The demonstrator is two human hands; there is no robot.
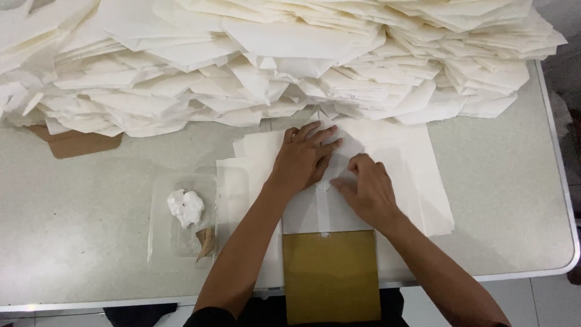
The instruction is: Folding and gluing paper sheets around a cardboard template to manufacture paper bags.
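My left hand point(304, 158) lies flat, fingers spread, on a cream paper sheet point(417, 175) at the table's middle. My right hand point(367, 191) presses beside it, fingertips on a folded flap of the same paper. A yellow-brown rectangular board point(331, 275) sticks out from under the paper toward me, over the table's front edge. More loose sheets point(248, 163) lie stacked under the left hand.
A big heap of folded cream paper pieces point(284, 54) fills the far half of the white table point(514, 224). A clear plastic tray point(163, 242) at left holds a white paste lump point(186, 207) and a small stick. Brown cardboard point(75, 143) peeks out at far left.
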